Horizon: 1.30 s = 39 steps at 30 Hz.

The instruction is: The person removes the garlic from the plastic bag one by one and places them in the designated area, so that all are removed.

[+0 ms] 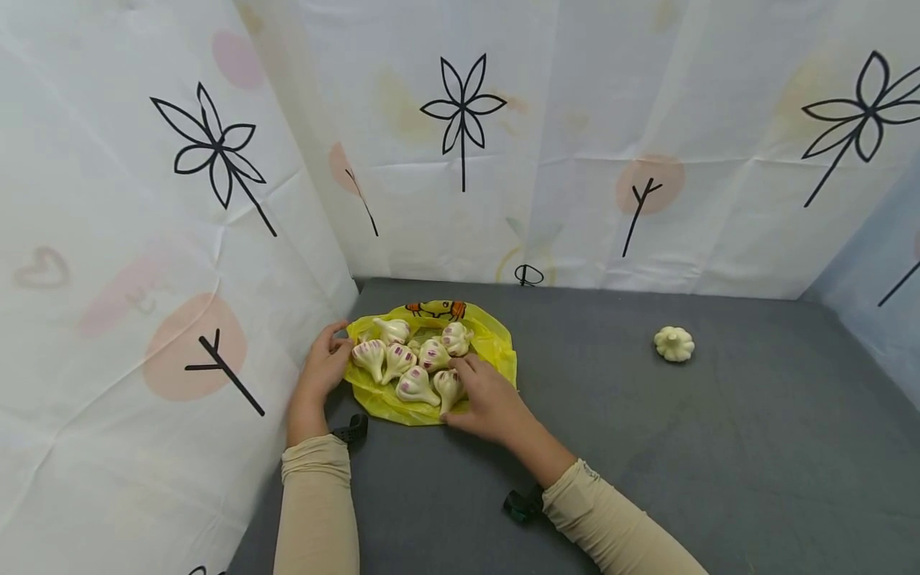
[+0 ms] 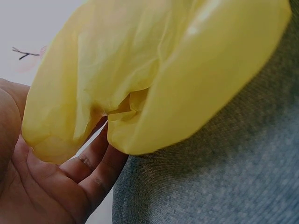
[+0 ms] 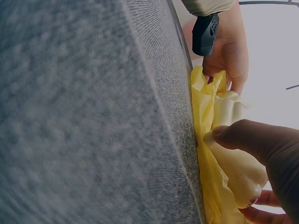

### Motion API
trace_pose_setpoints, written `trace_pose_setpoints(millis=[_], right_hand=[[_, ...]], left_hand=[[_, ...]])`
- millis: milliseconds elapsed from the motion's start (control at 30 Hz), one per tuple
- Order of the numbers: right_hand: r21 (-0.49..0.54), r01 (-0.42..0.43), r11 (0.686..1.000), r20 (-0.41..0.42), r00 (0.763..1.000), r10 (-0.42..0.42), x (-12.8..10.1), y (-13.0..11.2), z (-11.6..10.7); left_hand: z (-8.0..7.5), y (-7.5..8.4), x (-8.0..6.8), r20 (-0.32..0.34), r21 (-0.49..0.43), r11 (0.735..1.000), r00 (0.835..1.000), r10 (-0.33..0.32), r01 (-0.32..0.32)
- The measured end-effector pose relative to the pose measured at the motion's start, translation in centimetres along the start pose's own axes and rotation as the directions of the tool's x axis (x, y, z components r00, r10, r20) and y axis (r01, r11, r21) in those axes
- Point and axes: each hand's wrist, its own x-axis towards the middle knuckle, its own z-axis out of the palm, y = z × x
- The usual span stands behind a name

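Observation:
A yellow plastic bag (image 1: 496, 335) lies spread on the grey table, with several white-and-purple garlic bulbs (image 1: 417, 386) gathered on it. My left hand (image 1: 325, 369) holds the bag's left edge; in the left wrist view the fingers (image 2: 100, 161) reach behind the crumpled yellow plastic (image 2: 187, 93). Over the bag's right side, my right hand (image 1: 492, 403) grips one garlic bulb (image 1: 449, 388). The right wrist view shows the thumb (image 3: 247, 137) on one side of that pale bulb (image 3: 238, 172) and fingertips at its far side.
A single whitish garlic bulb (image 1: 674, 344) sits apart on the right of the grey table (image 1: 618, 423). White cloth walls (image 1: 575, 144) with flower drawings stand behind and to the left, close beside the left arm. Dark wrist devices (image 1: 523, 505) are worn on both wrists.

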Motion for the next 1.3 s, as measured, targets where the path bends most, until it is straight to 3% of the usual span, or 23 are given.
trace_pose_setpoints(millis=[333, 700, 900, 1300], right_hand=[[-0.027, 0.026, 0.999, -0.021, 0.999, -0.026, 0.0, 0.1, -0.3], [0.029, 0.044, 0.999, -0.023, 0.999, -0.043, 0.1, 0.2, -1.4], [0.077, 0.004, 0.997, -0.019, 1.000, -0.003, 0.1, 0.4, -2.2], [0.217, -0.009, 0.976, -0.150, 0.988, 0.043, 0.2, 2.4, -4.0]], left_hand=[[0.0, 0.2, 0.1, -0.006, 0.002, 1.000, 1.000, 0.000, 0.000], [0.0, -0.4, 0.3, -0.007, 0.004, 1.000, 1.000, 0.004, -0.004], [0.0, -0.6, 0.3, -0.004, 0.007, 1.000, 1.000, 0.008, -0.008], [0.0, -0.5, 0.3, -0.003, 0.008, 1.000, 1.000, 0.003, -0.003]])
